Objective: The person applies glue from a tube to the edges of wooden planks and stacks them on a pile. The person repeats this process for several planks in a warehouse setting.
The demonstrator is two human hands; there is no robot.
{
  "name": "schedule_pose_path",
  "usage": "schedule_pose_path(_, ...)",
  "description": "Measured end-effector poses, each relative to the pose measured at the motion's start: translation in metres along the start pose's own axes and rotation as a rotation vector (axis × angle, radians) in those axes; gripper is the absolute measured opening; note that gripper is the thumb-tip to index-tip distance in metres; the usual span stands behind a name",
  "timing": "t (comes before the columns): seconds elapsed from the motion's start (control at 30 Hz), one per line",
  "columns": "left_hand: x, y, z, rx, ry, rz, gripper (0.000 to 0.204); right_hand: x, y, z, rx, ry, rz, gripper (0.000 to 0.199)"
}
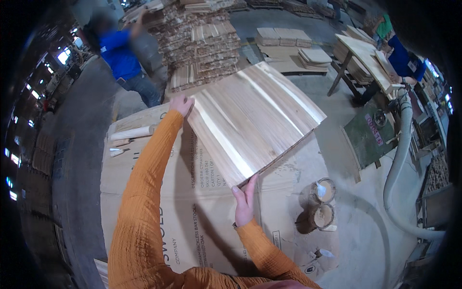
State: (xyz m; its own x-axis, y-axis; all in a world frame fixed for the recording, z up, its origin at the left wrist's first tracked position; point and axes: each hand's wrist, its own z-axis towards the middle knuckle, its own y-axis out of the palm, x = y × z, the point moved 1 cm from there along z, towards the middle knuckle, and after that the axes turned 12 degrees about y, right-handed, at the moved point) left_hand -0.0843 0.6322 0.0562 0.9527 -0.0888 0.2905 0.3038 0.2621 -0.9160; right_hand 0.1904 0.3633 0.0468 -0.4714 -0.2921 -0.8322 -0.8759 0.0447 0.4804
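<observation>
1. Broad, flat panel of pale glued-up wooden strips (252, 118), held above a bench covered in flattened brown cardboard (192, 212); it is tilted, not lying flat.
2. Left hand (181, 104): fingers closed over the panel's far-left corner.
3. Right hand (244, 201): fingers extended upward, pressed against the panel's near corner, supporting it from below; whether the thumb wraps the edge cannot be told.
4. Handling, as a judgement: the panel appears stiff and unbending, moderately heavy for its area, with a smooth face that could slide in the palm. Its edges and corners offer the surest grip, at opposite ends as shown.
5. Orientation: the strips and grain run from the near-left corner toward the far right, giving the long axis; the broad face is turned upward.
6. Surroundings: two round open tins (321, 203) on the floor just right of the bench; short wooden offcuts (130, 135) on the cardboard's left; stacked wooden boards (204, 41) beyond.
</observation>
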Motion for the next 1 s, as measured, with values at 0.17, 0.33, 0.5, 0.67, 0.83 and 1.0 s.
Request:
schedule_pose_path(0.17,-0.008,-0.024,-0.084,0.09,-0.195,-0.521,0.03,-0.015,-0.017,-0.023,-0.027,-0.006,-0.112,0.086)
schedule_pose_path(0.33,-0.025,-0.058,-0.237,0.066,-0.4,-0.427,0.037,-0.006,-0.058,-0.061,-0.127,-0.014,-0.279,0.087)
schedule_pose_path(0.5,0.016,-0.096,-0.401,0.202,-0.456,-0.568,0.031,-0.007,-0.088,-0.105,-0.114,-0.051,-0.42,0.077)
schedule_pose_path(0.67,0.074,-0.135,-0.543,0.303,-0.656,-0.662,0.029,0.009,-0.111,-0.153,-0.144,0.011,-0.404,0.059)
schedule_pose_path(0.83,0.085,-0.142,-0.673,0.465,-0.876,-0.946,0.031,0.023,-0.15,-0.181,-0.237,0.268,-0.191,0.045)
schedule_pose_path(1.0,0.105,-0.1,-0.728,0.679,-0.819,-1.156,0.034,0.046,-0.137,-0.209,-0.31,0.311,-0.136,0.052)
